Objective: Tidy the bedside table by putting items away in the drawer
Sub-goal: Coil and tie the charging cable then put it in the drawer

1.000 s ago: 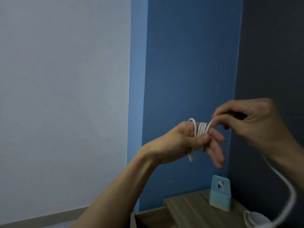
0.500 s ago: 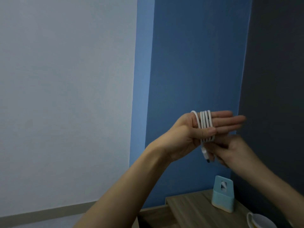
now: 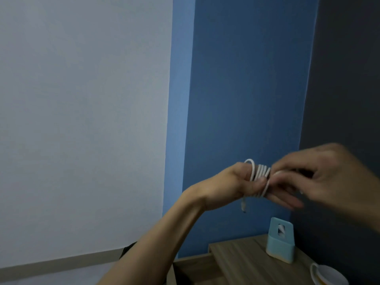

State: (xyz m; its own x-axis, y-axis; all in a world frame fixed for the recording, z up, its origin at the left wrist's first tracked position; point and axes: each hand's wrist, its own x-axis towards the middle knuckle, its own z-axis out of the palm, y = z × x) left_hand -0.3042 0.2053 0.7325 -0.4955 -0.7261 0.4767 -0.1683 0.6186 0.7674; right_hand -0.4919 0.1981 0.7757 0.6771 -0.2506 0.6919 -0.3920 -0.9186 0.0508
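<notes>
Cable (image 3: pixel 259 175) sits coiled in several white loops around the fingers of our left hand (image 3: pixel 230 185), raised well above the bedside table (image 3: pixel 242 262) so the loose length can swing free while we wind. We curl the left fingers and press the thumb (image 3: pixel 259 180) across the turns, which keeps the coil from springing open; one plug end (image 3: pixel 244 207) dangles just below the palm. Our right hand (image 3: pixel 320 177) is blurred, close against the coil from the right, its fingers bent and apparently pinching the last strand, though the smear leaves us unable to tell the exact grip. We judge the winding nearly finished, since little slack shows. On the wooden top below stand a pale blue holder (image 3: pixel 280 242) near the wall and a white cup (image 3: pixel 329 274) at the frame's edge, both waiting their turn. The drawer itself we cannot make out clearly from here
</notes>
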